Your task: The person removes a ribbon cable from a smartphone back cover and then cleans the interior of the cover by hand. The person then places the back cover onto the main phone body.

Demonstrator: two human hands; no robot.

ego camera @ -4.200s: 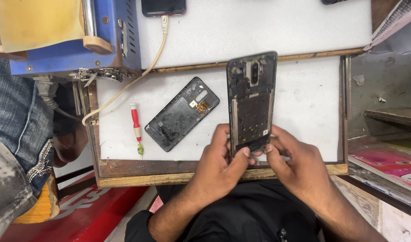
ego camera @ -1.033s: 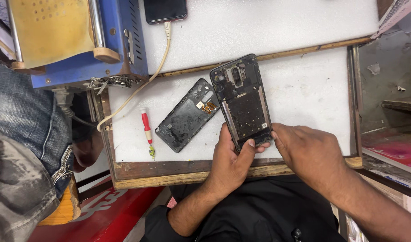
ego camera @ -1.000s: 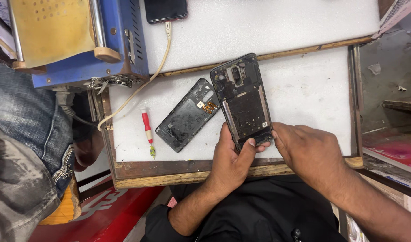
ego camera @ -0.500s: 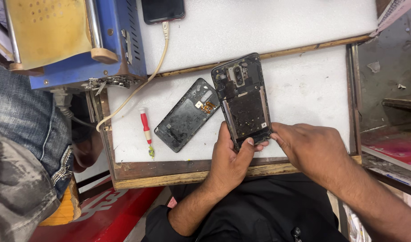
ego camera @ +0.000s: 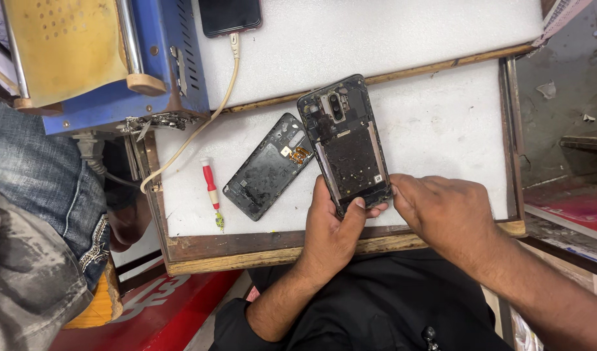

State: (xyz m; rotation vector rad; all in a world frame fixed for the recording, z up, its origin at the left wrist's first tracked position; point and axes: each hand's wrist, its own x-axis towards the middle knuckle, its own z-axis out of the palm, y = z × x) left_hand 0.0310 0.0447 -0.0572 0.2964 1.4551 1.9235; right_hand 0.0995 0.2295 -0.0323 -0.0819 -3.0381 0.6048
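A black opened phone body [ego camera: 346,144] with its inner parts showing lies on the white work board [ego camera: 441,130]. My left hand [ego camera: 331,231] grips its near end, thumb on top. My right hand [ego camera: 445,211] presses against the phone's lower right corner, fingers curled at the edge. The phone's black back cover [ego camera: 268,167] lies inside-up just to the left of it. A small red-handled screwdriver [ego camera: 211,192] rests further left on the board.
A blue and yellow machine [ego camera: 97,58] stands at the back left. A dark phone [ego camera: 230,14] on a cream charging cable [ego camera: 201,123] lies on the upper white surface. Another person's jeans-clad leg [ego camera: 32,195] is at the left. A wooden rim [ego camera: 279,250] edges the board.
The phone body, held more upright several seconds ago, now lies flat on the board. Over the last second my hands have barely shifted at its near end.
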